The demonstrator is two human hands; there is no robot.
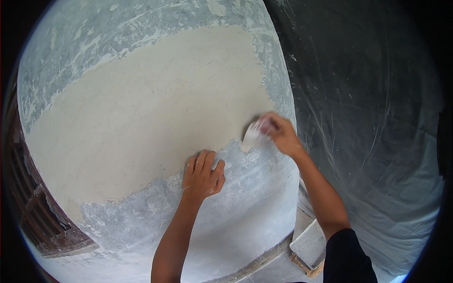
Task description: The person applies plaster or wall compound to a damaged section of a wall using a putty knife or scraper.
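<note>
My right hand [281,133] grips a whitish, flat spreading tool [252,137], blurred, pressed to the wall at the lower right edge of a beige coated patch [141,94]. Around the patch the wall [137,226] is mottled grey with pale streaks. My left hand [203,174] rests on the wall at the patch's lower edge, down and left of the tool, fingers slightly bent and apart, nothing held in it.
A brown slatted wooden frame [45,207] is at the left. Dark plastic sheeting [363,118] hangs to the right. Below, on the tiled floor at the wall's foot, a putty-smeared tray [306,243] stands on a wooden piece, right of my forearms.
</note>
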